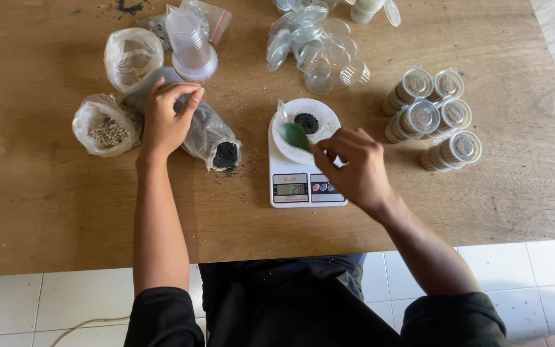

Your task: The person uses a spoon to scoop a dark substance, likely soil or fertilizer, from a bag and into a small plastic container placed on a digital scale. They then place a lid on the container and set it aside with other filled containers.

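Brown wooden table is taking up most of the view from above, its top speckled with spilled dark grains, while pale floor tiles are showing along the near edge and at the far right corner. A person in black sleeves is sitting at the near side with both bare arms reaching over the wood.

The right hand is hovering over a white kitchen scale, fingers pinched closed around the handle of a green spoon. The spoon's long axis is running from the fingers up and to the left, its bowl pointing toward the far left and hanging just beside a small clear cup of black seed that is sitting on the scale's round platform.

The left hand is resting on a long clear plastic bag of black seed, fingers curled loosely over its upper end; whether it is gripping or only pressing cannot be told. The bag is lying on its side, running from far left to near right, with its open mouth facing the scale and dark seed showing there.

Two more open bags of paler seed are sitting to the left. A stack of clear cups, a heap of loose lids and five filled, lidded cups are lying farther back and right.
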